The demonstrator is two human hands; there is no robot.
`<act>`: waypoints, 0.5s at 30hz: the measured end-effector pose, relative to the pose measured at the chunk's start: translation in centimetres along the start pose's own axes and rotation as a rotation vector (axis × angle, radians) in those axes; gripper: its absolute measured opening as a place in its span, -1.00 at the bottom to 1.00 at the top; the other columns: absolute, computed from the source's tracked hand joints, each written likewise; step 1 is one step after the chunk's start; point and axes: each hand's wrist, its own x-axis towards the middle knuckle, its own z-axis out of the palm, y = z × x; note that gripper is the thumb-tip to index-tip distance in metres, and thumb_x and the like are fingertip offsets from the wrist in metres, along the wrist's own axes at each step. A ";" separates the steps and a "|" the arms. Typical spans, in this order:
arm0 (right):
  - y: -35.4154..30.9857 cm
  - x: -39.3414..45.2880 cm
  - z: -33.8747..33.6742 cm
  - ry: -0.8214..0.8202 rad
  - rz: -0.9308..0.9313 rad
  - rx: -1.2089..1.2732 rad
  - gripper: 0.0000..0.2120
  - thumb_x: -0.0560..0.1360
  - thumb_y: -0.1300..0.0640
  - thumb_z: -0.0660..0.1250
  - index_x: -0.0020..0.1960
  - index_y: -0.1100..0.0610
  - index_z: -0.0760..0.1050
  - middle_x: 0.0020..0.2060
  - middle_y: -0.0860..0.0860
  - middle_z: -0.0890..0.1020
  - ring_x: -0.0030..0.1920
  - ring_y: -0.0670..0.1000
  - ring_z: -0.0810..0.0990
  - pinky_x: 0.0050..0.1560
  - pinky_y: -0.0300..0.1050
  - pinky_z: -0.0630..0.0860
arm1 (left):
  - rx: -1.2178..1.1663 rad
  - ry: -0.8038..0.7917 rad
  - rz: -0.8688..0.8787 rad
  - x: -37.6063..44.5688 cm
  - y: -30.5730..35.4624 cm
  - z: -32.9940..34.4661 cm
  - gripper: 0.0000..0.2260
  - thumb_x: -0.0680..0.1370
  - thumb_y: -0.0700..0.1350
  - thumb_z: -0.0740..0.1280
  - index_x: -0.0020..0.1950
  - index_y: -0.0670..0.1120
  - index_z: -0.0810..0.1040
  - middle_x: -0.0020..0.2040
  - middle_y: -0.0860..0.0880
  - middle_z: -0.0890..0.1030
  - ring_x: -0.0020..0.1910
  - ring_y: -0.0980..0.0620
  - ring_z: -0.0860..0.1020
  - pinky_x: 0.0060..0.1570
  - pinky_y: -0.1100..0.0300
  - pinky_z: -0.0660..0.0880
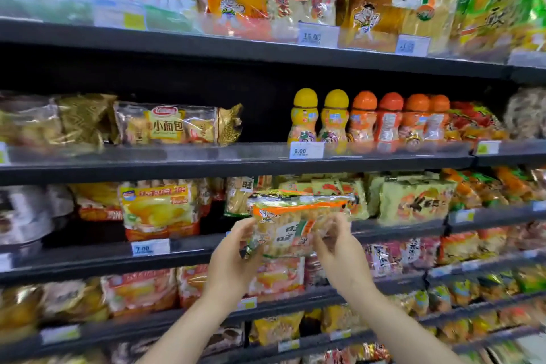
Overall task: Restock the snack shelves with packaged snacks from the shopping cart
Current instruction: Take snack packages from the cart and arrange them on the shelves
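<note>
While the rice-cracker pack (291, 226) is gripped at both ends by the left hand (233, 257) and right hand (339, 254), just off the third shelf (189, 248) edge, placement looks underway; it should next be pushed toward 12 o'clock into the gap beside the matching packs (413, 201).

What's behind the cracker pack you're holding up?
Behind the cracker pack, held in both hands, similar packs fill the shelf; whatever is directly behind it is hidden.

Dark shelves (236, 52) bearing snack packets (159, 210)
</note>
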 end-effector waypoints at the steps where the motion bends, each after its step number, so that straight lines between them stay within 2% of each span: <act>1: 0.2 0.5 0.4 -0.008 -0.021 0.012 -0.75 0.57 0.09 0.27 -0.03 -0.20 0.23 -0.30 0.08 0.58 -0.35 0.14 0.54 -0.43 0.00 0.36 | 0.026 0.018 -0.014 0.2 -0.3 0.1 -0.56 0.50 -0.20 0.44 0.16 0.27 0.39 0.09 0.38 0.48 0.07 0.36 0.48 -0.01 0.56 0.36; 3: 0.5 1.4 1.3 -0.023 -0.062 0.053 -0.72 0.57 0.13 0.26 -0.06 -0.19 0.21 -0.28 0.15 0.56 -0.31 0.18 0.53 -0.40 -0.08 0.32 | 0.073 0.045 -0.032 0.7 -1.0 0.0 -0.67 0.51 -0.21 0.42 0.12 0.14 0.45 0.05 0.25 0.53 0.06 0.24 0.52 0.01 0.44 0.42; 5: 0.7 2.3 2.1 -0.041 -0.092 0.085 -0.73 0.58 0.14 0.26 -0.07 -0.16 0.21 -0.26 0.14 0.57 -0.26 0.21 0.56 -0.39 -0.04 0.37 | 0.100 0.072 -0.024 1.4 -1.6 -0.2 -0.69 0.51 -0.23 0.42 -0.03 0.16 0.40 -0.02 0.19 0.53 0.02 0.20 0.53 0.00 0.31 0.49; 7: 1.0 3.4 3.0 -0.056 -0.088 0.092 -0.79 0.58 0.13 0.26 -0.04 -0.09 0.23 -0.22 0.13 0.59 -0.21 0.22 0.58 -0.35 0.13 0.50 | 0.120 0.090 -0.033 2.3 -2.1 -0.3 -0.61 0.51 -0.26 0.41 -0.12 0.22 0.35 -0.08 0.20 0.51 -0.01 0.26 0.51 -0.05 0.38 0.46; 9: 1.2 4.6 3.8 -0.049 -0.075 0.089 -0.82 0.58 0.14 0.27 -0.02 -0.03 0.26 -0.16 0.13 0.60 -0.12 0.19 0.60 -0.20 0.23 0.55 | 0.134 0.101 -0.025 3.4 -2.5 -0.4 -0.57 0.50 -0.29 0.40 -0.15 0.24 0.33 -0.11 0.23 0.49 -0.04 0.32 0.49 -0.10 0.46 0.41; 11: 1.4 5.7 4.8 -0.027 -0.061 0.094 -0.81 0.57 0.16 0.28 -0.03 -0.03 0.27 -0.15 0.08 0.60 -0.10 0.14 0.61 -0.15 0.20 0.56 | 0.140 0.098 -0.026 4.4 -3.2 -0.3 -0.55 0.51 -0.29 0.39 -0.14 0.26 0.32 -0.12 0.26 0.48 -0.07 0.33 0.49 -0.10 0.50 0.39; 13: 1.6 6.8 5.7 -0.007 -0.068 0.094 -0.80 0.57 0.16 0.28 -0.05 -0.04 0.26 -0.18 0.02 0.60 -0.15 0.09 0.60 -0.21 0.09 0.55 | 0.135 0.097 -0.040 5.6 -4.2 -0.2 -0.56 0.52 -0.28 0.39 -0.13 0.27 0.33 -0.10 0.26 0.49 -0.05 0.25 0.52 -0.06 0.48 0.43; 15: 2.1 7.9 6.7 -0.008 -0.074 0.089 -0.82 0.58 0.16 0.27 -0.02 -0.03 0.27 -0.16 -0.04 0.60 -0.15 0.02 0.60 -0.21 -0.01 0.54 | 0.093 0.082 -0.069 6.9 -5.6 0.0 -0.58 0.52 -0.29 0.38 -0.10 0.27 0.38 -0.07 0.21 0.54 0.01 0.18 0.55 0.06 0.33 0.51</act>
